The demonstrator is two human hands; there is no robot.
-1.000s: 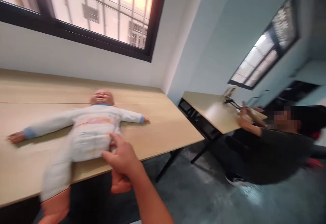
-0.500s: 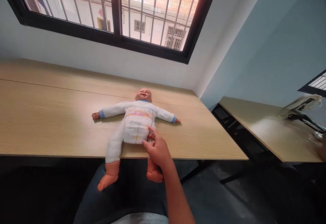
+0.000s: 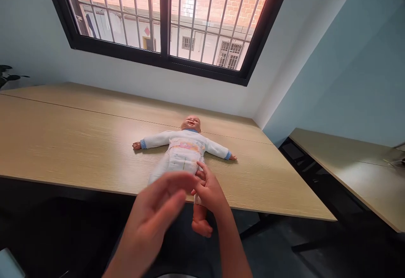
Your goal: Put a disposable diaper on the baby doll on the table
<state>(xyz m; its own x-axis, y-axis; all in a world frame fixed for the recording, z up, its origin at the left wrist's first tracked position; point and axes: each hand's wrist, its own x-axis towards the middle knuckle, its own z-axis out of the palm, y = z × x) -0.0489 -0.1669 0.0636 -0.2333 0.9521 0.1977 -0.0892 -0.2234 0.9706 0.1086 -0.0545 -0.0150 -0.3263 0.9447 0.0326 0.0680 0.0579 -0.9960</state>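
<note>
A baby doll [image 3: 191, 124] in a white outfit with blue cuffs lies on its back on the wooden table [image 3: 95, 143], arms spread, its legs over the front edge. Around its waist is a white diaper [image 3: 183, 155] with a coloured band. My right hand [image 3: 210, 189] touches the diaper's right side near the doll's leg, fingers bent; whether it pinches anything is hard to tell. Nearer the camera, my left hand [image 3: 158, 206] is slightly blurred, fingers apart from the thumb, with nothing seen in it. It hides the doll's left-side leg.
Behind the table is a barred window [image 3: 164, 54] with a black frame. A second wooden table [image 3: 348, 164] stands at the right, with cables at its far edge. Plant leaves [image 3: 12, 76] show at the far left.
My left hand has come into view from below, in front of the doll's leg. My right hand stays beside the diaper. The view has shifted, so the doll appears further right.
</note>
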